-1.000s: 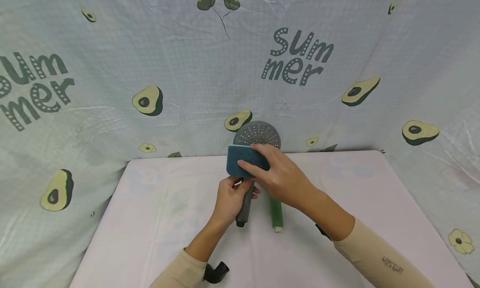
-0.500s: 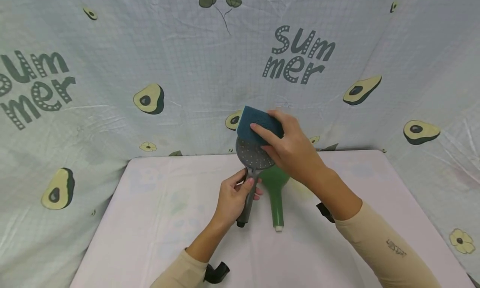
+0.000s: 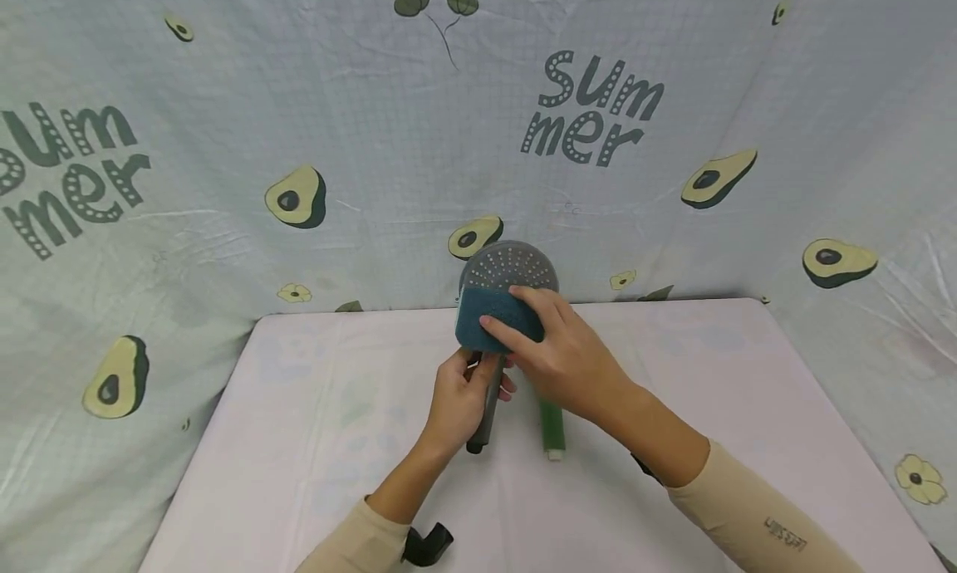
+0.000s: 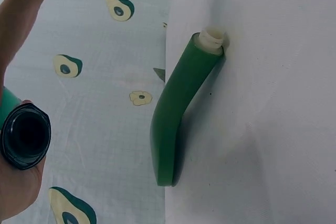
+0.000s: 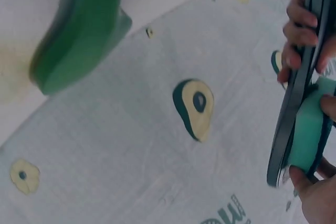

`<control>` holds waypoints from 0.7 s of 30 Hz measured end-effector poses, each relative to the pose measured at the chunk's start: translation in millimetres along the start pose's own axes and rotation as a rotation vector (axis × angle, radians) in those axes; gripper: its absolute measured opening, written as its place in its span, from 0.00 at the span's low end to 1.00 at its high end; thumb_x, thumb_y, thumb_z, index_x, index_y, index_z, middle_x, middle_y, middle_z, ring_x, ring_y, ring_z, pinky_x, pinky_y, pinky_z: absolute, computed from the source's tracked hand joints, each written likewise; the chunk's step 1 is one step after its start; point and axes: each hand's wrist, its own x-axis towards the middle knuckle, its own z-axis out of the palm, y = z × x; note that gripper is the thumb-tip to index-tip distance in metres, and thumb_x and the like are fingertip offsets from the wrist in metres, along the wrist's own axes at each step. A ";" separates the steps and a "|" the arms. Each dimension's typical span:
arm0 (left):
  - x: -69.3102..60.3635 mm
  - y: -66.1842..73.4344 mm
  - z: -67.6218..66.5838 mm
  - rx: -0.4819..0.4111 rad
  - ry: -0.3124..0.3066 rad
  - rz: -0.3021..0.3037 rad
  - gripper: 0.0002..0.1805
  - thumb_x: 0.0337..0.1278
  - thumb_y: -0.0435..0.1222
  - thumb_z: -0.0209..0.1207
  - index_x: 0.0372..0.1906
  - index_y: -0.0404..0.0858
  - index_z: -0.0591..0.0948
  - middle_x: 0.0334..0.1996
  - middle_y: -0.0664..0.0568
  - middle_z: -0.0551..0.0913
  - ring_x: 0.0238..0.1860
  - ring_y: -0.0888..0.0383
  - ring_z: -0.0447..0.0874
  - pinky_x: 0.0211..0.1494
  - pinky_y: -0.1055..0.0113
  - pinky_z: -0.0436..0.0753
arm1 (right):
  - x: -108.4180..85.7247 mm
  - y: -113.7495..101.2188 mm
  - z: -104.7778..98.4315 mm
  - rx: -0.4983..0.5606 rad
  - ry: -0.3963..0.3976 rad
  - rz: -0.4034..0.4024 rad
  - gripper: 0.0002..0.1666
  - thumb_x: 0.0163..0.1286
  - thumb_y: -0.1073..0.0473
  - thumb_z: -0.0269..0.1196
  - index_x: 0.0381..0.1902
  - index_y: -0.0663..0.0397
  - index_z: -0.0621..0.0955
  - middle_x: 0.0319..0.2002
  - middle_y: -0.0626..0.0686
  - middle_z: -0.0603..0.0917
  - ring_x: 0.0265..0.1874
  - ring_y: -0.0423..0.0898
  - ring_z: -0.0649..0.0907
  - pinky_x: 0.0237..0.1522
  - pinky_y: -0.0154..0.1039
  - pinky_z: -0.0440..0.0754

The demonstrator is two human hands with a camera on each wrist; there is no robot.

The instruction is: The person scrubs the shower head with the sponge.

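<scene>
Pinches one blue sponge (image 3: 492, 304) in closed right grip (image 3: 564, 353) against one gray shower head (image 3: 511, 263), clasped in curled left grip (image 3: 459, 397), with one green shower head (image 4: 176, 95) right of the gray.

White-tipped green shower head (image 4: 176, 103) on a pale table (image 4: 273, 135), a hand (image 4: 18, 190) around a dark handle (image 4: 26, 136).

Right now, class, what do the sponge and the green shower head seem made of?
The sponge looks like foam, matte: a teal block backed by a darker, rough-looking layer. The green shower head is probably plastic, with a smooth satin finish and even colour; painted metal can't be ruled out.
</scene>
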 end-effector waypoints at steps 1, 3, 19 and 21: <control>-0.2 0.2 0.0 -0.006 -0.008 0.003 0.15 0.82 0.33 0.48 0.60 0.29 0.75 0.42 0.34 0.84 0.31 0.56 0.88 0.38 0.63 0.90 | 2.3 3.1 -2.7 -0.004 0.010 0.012 0.37 0.63 0.58 0.76 0.70 0.42 0.77 0.67 0.68 0.72 0.62 0.65 0.77 0.62 0.55 0.83; 0.1 0.6 -0.3 -0.022 -0.018 0.005 0.16 0.82 0.34 0.47 0.63 0.30 0.74 0.44 0.35 0.84 0.31 0.58 0.88 0.38 0.63 0.90 | 7.5 10.9 -8.9 -0.014 0.029 0.037 0.38 0.63 0.60 0.76 0.70 0.42 0.77 0.67 0.69 0.71 0.62 0.66 0.77 0.62 0.56 0.83; 4.0 1.5 -1.4 -0.073 -0.010 0.009 0.16 0.83 0.35 0.47 0.62 0.29 0.74 0.44 0.33 0.83 0.30 0.59 0.87 0.36 0.63 0.90 | 3.4 18.8 -8.2 0.049 0.104 0.082 0.36 0.63 0.60 0.76 0.69 0.46 0.78 0.64 0.74 0.69 0.62 0.69 0.73 0.60 0.65 0.80; 5.4 1.0 -1.9 -0.078 0.002 0.004 0.15 0.83 0.35 0.47 0.61 0.29 0.74 0.42 0.32 0.83 0.29 0.59 0.87 0.36 0.63 0.90 | -3.5 9.0 0.2 0.063 0.084 0.058 0.37 0.62 0.59 0.77 0.69 0.46 0.78 0.64 0.73 0.69 0.61 0.68 0.74 0.58 0.63 0.82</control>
